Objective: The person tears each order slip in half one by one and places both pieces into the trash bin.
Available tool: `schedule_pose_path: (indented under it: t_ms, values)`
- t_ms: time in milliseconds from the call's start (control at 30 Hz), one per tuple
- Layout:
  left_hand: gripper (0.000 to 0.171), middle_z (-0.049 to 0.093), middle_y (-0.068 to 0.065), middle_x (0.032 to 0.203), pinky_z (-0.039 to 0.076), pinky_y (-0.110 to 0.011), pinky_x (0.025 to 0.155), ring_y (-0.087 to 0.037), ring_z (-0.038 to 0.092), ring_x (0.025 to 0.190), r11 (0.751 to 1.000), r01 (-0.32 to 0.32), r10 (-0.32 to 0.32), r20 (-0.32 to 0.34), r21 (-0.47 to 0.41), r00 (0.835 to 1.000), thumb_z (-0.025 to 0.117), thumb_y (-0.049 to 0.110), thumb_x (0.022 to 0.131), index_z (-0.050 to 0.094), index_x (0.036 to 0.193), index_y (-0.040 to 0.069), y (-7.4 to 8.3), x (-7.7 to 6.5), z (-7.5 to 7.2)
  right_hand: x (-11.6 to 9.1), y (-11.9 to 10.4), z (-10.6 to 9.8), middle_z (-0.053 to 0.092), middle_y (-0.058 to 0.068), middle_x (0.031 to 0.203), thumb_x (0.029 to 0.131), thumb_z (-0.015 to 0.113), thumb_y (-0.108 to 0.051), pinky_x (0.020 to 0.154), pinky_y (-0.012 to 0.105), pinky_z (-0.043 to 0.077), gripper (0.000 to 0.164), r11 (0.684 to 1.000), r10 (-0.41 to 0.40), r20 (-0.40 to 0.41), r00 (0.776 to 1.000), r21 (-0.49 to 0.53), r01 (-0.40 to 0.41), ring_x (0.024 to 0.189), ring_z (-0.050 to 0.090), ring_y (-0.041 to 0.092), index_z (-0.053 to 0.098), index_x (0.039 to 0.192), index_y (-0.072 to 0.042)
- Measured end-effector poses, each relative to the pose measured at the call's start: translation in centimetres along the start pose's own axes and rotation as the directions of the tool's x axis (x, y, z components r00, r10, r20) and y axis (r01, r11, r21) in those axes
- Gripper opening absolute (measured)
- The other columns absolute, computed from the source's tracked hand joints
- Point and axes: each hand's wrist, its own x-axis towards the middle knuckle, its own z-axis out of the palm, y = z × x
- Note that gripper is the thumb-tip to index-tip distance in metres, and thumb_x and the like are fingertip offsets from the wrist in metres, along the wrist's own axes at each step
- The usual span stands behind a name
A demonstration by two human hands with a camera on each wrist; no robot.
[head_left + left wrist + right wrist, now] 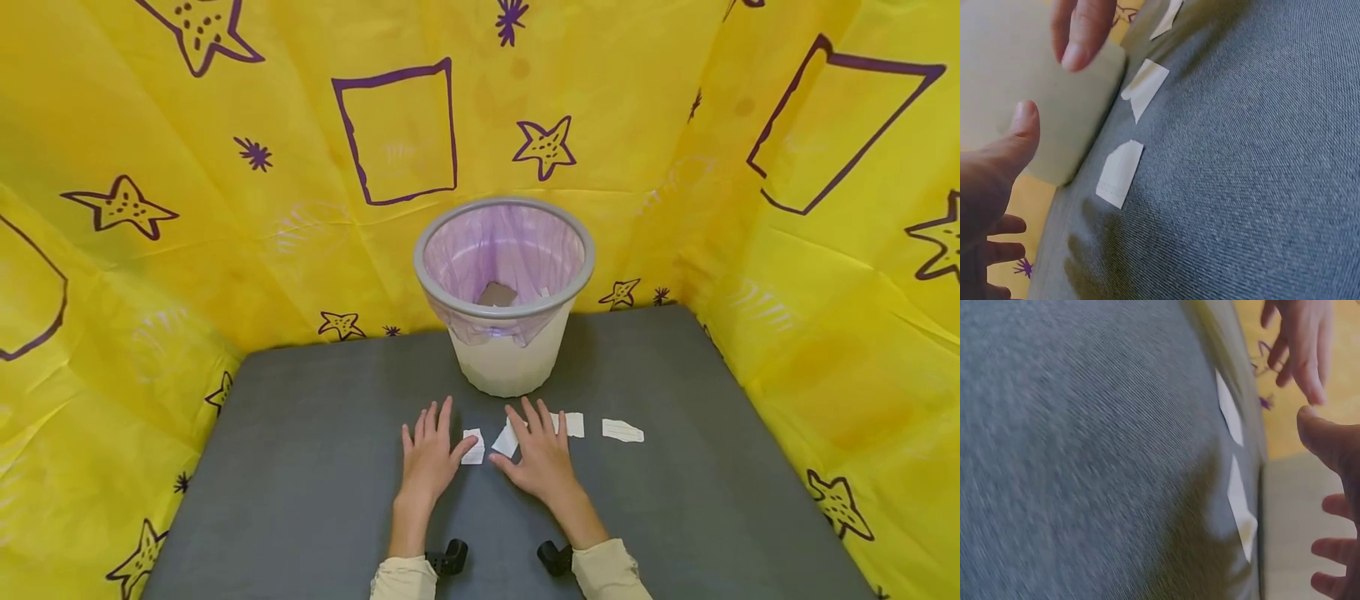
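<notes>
My left hand (427, 462) hovers over the grey cloth surface with its fingers spread, holding nothing. A torn piece of white paper (473, 447) lies flat by its thumb. My right hand (542, 458) is likewise spread and empty, above a second paper piece (505, 442) that it partly covers in the head view. Past its fingers lies a third piece (574, 425), partly hidden, and farther right a fourth torn piece (622, 431). The left wrist view shows the left thumb (1022, 128) apart from the nearest paper piece (1120, 175), with the hand's shadow on the cloth.
Behind the papers stands a pale waste bin (510, 367) with a grey rim and a purple liner (502, 237). Inside it are a brownish piece (497, 294) and a white scrap (544, 292). Yellow fabric walls (300, 275) with purple drawings enclose the back and both sides.
</notes>
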Motion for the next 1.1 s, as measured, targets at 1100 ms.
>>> schedule_pose_path:
  t_ms: [1100]
  values:
    - [0.031,0.055,-0.008,0.104,0.038,-0.054,0.090,-0.030,0.052,0.100,1.000,-0.016,0.015,0.130,0.010,0.991,0.077,0.021,0.081,0.059,0.105,0.013,0.4,1.7,2.2,2.9,-2.6,2.6,0.052,0.020,0.139,0.073,0.083,-0.033,0.106,0.067,0.033,0.043,0.994,-0.109,0.219,0.970,0.026,0.106,0.133,0.043,0.044,0.064,0.106,-0.013]
